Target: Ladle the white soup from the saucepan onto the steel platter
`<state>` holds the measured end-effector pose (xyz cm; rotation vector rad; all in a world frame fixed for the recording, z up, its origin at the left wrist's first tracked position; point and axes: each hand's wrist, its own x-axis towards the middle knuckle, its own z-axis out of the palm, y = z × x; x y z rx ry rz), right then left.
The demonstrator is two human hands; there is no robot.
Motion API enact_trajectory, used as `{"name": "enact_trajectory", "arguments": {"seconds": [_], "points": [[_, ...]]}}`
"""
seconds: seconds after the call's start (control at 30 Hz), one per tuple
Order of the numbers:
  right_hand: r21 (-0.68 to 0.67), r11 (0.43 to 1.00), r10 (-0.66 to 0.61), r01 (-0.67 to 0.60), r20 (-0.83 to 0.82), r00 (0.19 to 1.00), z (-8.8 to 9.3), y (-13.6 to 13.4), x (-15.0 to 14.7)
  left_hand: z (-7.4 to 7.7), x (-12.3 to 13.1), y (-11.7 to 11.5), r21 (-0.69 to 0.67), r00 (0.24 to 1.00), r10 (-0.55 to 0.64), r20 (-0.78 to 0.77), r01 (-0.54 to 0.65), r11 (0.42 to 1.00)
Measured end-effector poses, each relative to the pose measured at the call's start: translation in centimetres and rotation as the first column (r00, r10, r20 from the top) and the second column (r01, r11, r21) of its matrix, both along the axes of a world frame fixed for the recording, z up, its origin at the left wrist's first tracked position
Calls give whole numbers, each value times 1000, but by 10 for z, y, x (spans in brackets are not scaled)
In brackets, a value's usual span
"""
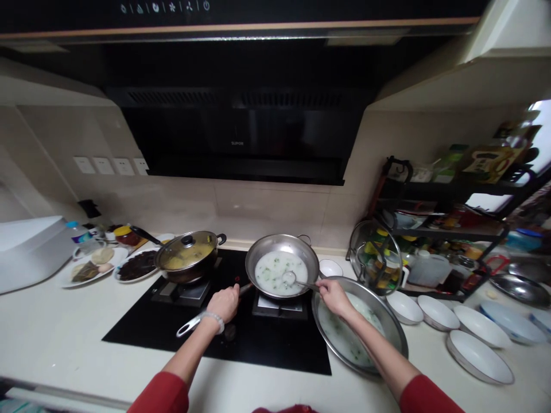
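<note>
A steel pan (282, 249) of pale soup with green bits sits on the right burner of the black hob (172, 330). My left hand (224, 303) is closed round the pan's long handle (189, 325), which points toward me. My right hand (332, 295) grips a metal ladle (291, 279) whose bowl lies in the soup. Just right of the pan, under my right forearm, stands a large steel basin (387, 327) holding some of the same soup.
A lidded pot (187, 258) occupies the left burner. Plates of food (103, 265) and jars stand at the left. A glass lid (374, 258) leans on a crowded black rack (447, 229). Several white bowls (477, 355) line the right counter. The range hood (241, 132) hangs overhead.
</note>
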<state>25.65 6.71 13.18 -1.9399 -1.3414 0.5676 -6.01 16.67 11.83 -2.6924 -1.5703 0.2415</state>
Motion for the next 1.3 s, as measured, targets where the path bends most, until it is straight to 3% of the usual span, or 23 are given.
{"name": "enact_trajectory", "arguments": {"seconds": [0.17, 0.33, 0.6, 0.97, 1.3], "points": [[-41, 997, -77, 71, -180, 981, -2, -1, 3, -2, -1, 1, -6, 1000, 9, 21, -9, 1000], [-26, 995, -98, 94, -243, 965, 0, -4, 5, -6, -2, 2, 0, 1000, 5, 29, -5, 1000], [-28, 995, -103, 99, -206, 973, 0, -4, 5, -6, -2, 2, -1, 999, 18, 38, -18, 1000], [17, 1000, 5, -6, 20, 1000, 12, -5, -2, -4, -1, 2, -2, 999, 11, 31, -11, 1000], [-23, 999, -48, 48, -20, 999, 8, -4, 5, -5, -1, 2, 2, 999, 8, 36, -8, 1000]]}}
